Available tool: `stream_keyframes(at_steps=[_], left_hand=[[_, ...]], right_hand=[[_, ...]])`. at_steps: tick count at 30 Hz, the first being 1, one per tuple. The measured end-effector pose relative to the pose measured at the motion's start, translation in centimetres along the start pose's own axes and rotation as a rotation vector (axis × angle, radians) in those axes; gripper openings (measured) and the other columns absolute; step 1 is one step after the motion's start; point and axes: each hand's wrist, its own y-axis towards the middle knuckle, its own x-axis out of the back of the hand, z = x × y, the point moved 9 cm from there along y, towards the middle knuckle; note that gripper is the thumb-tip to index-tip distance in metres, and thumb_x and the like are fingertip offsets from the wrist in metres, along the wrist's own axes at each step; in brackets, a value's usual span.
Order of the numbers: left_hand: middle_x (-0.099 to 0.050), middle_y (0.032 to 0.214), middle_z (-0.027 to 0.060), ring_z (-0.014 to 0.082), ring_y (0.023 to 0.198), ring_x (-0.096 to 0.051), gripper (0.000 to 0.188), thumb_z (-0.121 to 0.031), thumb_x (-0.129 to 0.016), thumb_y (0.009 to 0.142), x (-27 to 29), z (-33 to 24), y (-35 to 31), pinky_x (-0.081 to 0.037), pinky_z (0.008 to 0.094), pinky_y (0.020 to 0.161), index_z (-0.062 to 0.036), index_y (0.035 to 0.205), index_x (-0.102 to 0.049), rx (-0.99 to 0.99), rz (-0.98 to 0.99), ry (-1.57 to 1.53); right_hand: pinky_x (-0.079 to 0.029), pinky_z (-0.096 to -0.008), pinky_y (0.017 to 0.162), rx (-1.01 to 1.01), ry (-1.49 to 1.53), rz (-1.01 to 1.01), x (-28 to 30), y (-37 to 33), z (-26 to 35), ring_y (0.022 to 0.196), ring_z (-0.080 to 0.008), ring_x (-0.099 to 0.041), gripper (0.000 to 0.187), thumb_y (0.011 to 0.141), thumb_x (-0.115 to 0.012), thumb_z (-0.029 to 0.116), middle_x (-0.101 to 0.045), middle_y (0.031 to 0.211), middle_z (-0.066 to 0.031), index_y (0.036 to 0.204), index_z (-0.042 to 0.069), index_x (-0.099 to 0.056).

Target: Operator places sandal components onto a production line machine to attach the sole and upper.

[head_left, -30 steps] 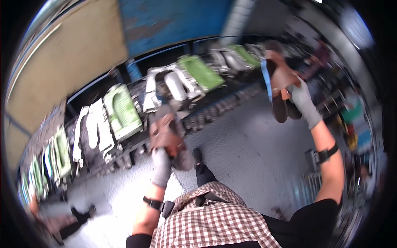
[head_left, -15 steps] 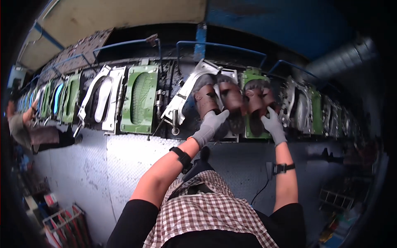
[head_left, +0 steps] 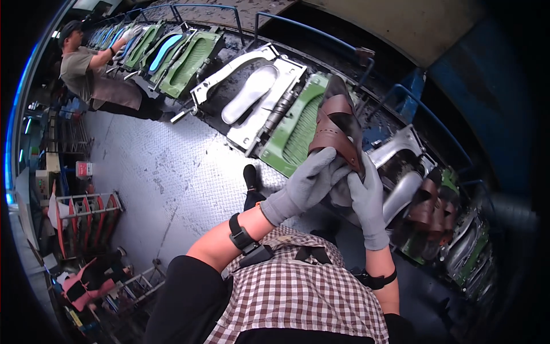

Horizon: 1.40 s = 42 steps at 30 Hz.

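Observation:
A brown leather sandal (head_left: pixel 334 133) with a dark sole is held up in front of me, its toe pointing away. Gloved in grey, my left hand (head_left: pixel 312 182) closes around its near end from the left. My right hand (head_left: pixel 365 198), in a matching glove, grips the same end from the right; part of its fingers is hidden. Behind the sandal lies an open green sole mould (head_left: pixel 292 140). Several more brown sandals (head_left: pixel 427 206) rest on the moulds to the right, beside a silver foot-shaped mould piece (head_left: pixel 403 192).
A long row of moulds runs from far left to lower right, including a silver mould with a raised frame (head_left: pixel 252 94). Blue rails (head_left: pixel 312 28) line its back. A co-worker (head_left: pixel 94 74) stands at the far left of the row. Racks (head_left: pixel 86 218) stand on the left.
My view has swung to the left. Both hands, earlier over several sandals on the moulds, now hold one sandal raised in front of me; other sandals lie to the right.

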Motion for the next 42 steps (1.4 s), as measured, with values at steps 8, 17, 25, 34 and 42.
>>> stream_keyframes(at_steps=[8, 17, 25, 34, 42], left_hand=[[-0.068, 0.123, 0.0186, 0.0263, 0.117, -0.064, 0.051, -0.032, -0.046, 0.104, 14.3, -26.6, 3.1, -0.05, 0.0327, 0.099, 0.0038, 0.138, -0.056, -0.135, -0.153, 1.676], [-0.072, 0.104, 0.0068, 0.0168, 0.085, -0.068, 0.048, -0.046, -0.059, 0.098, 29.9, -26.1, 7.6, -0.056, 0.0292, 0.077, -0.0046, 0.123, -0.063, 0.521, -0.387, 0.606], [-0.065, 0.116, 0.0103, 0.0141, 0.101, -0.061, 0.05, -0.043, -0.056, 0.102, 29.7, -31.8, 1.8, -0.05, 0.0279, 0.091, -0.0012, 0.128, -0.06, 0.061, -0.42, 0.989], [-0.053, 0.145, 0.0116, 0.0243, 0.132, -0.052, 0.074, -0.062, -0.036, 0.105, 31.5, -28.7, -6.6, -0.043, 0.0379, 0.111, -0.006, 0.152, -0.039, 0.108, -0.743, 0.173], [-0.053, 0.141, 0.0147, 0.0204, 0.125, -0.056, 0.076, -0.035, -0.067, 0.096, 29.5, -31.9, 3.6, -0.047, 0.035, 0.107, 0.0014, 0.152, -0.033, 0.329, -0.377, 0.589]], right_hand=[[-0.048, -0.0307, 0.098, -0.036, -0.192, -0.36, -8.4, 8.8, -0.2, 0.109, -0.0172, -0.062, 0.036, 0.092, -0.061, 0.009, -0.067, 0.118, -0.0113, 0.126, -0.005, -0.061], [-0.051, -0.0305, 0.089, -0.04, -0.148, -0.39, -15.8, 18.6, -0.2, 0.096, -0.0159, -0.065, 0.027, 0.089, -0.061, 0.008, -0.068, 0.103, -0.0087, 0.114, -0.001, -0.066], [-0.054, -0.0457, 0.08, 0.205, -0.787, -0.037, -30.4, 22.0, 1.3, 0.093, -0.0363, -0.067, 0.021, 0.093, -0.063, 0.019, -0.066, 0.105, -0.0138, 0.113, 0.013, -0.065], [-0.054, -0.0462, 0.084, 0.045, -0.621, 0.374, -41.2, 13.7, -3.2, 0.097, -0.0371, -0.069, 0.032, 0.096, -0.054, 0.032, -0.064, 0.111, -0.0194, 0.115, 0.007, -0.062], [-0.051, -0.0466, 0.091, -0.649, -0.431, 0.056, -33.3, 16.3, -9.3, 0.097, -0.0366, -0.068, 0.059, 0.087, -0.064, 0.03, -0.069, 0.103, -0.0192, 0.137, 0.003, -0.049]])
